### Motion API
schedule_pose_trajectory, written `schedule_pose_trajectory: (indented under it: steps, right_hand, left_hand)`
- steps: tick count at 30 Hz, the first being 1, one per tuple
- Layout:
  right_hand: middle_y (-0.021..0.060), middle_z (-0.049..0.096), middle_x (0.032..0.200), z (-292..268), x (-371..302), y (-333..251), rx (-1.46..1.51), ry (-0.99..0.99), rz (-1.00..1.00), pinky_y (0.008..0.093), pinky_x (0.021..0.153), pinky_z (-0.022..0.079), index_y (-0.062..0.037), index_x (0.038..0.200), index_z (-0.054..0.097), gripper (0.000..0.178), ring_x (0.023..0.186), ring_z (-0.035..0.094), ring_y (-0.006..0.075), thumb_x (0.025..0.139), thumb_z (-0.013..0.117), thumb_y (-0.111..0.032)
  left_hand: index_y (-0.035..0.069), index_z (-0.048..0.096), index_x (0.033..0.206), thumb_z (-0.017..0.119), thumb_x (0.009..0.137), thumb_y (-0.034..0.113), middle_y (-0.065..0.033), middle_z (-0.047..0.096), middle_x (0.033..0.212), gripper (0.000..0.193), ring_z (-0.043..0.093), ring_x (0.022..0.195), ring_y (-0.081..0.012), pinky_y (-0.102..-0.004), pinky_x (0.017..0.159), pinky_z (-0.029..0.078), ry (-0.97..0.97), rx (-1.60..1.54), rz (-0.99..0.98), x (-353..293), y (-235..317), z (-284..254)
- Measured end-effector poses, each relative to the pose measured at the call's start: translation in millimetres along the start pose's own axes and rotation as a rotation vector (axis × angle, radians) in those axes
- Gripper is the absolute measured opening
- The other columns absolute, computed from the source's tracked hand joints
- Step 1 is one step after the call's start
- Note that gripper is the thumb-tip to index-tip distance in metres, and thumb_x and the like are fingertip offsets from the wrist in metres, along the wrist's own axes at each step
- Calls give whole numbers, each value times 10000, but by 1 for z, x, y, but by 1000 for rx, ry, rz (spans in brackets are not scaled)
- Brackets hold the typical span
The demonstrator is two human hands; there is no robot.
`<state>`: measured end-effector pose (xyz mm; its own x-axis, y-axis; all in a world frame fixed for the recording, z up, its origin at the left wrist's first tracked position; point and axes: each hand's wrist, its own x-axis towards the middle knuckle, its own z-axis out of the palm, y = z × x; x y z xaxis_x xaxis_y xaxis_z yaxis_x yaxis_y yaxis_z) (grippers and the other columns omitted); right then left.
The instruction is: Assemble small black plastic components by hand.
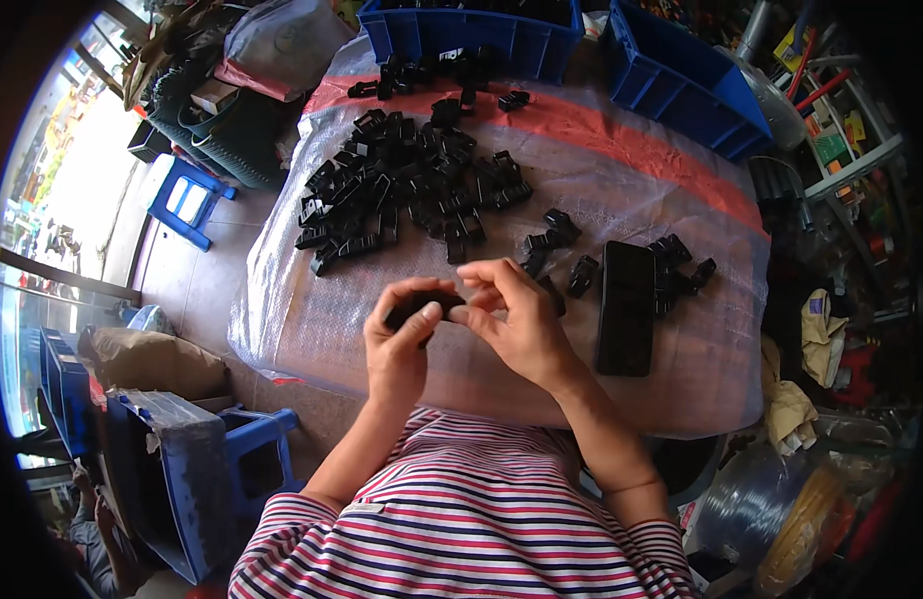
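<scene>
Component [408, 307], black, on the near side of the heap [377, 190]: left grip [393, 344] closed around it; right grip [521, 324] at its right end, closure unclear. Probably light, stiff, slightly slippery; best pinched across opposite sides.

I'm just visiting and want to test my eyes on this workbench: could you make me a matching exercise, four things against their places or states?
Things:
1. Dark phone
2. Big heap of black pieces
3. Left hand
4. Red stripe

Places or states:
A. Gripping a small black piece
B. Crossing the far part of the plastic sheet
C. Lying on the sheet's right side
D. Mostly on the sheet's left half

Pairs: 1-C, 2-D, 3-A, 4-B.
</scene>
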<state>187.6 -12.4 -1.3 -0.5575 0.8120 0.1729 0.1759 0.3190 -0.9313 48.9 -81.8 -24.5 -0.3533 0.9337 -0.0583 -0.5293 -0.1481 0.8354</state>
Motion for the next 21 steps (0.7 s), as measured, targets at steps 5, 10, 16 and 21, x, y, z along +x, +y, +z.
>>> schedule_pose_trajectory:
  steps: [5, 10, 16, 21]
  right_hand:
    - [163, 577, 932, 30, 56, 35, -917, 152, -296, 285, 653, 488, -2, 986, 522, 315, 726, 618, 250, 767, 701, -140]
    - [36, 584, 846, 4, 18, 6, 667, -107, 266, 257, 655, 495, -3, 1045, 505, 244, 739, 590, 117, 891, 589, -172]
    - [54, 620, 851, -49, -37, -14, 228, -31, 237, 256, 631, 491, -35, 1090, 516, 257, 725, 599, 101, 921, 545, -226]
    - [138, 570, 1067, -208, -84, 70, -1011, 418, 44, 376, 861, 421, -2, 1001, 601, 277, 977, 508, 329, 733, 563, 54]
  left_hand:
    - [14, 519, 999, 530, 693, -50, -122, 578, 994, 312, 560, 996, -264, -485, 935, 443, -11, -326, -35, 26, 24, -39]
    - [15, 417, 1298, 682, 703, 65, -65, 532, 1012, 654, 543, 963, -194, -335, 841, 483, -201, -287, -206, 23, 14, -27]
    - [33, 519, 1037, 745, 711, 219, -111, 540, 966, 439, 573, 818, -227, -364, 710, 509, -355, -159, -196, 17, -4, 15]
    - [43, 514, 1035, 728, 742, 244, -127, 560, 928, 415, 578, 800, -241, -402, 677, 510, -438, -188, -304, 23, -17, 24]
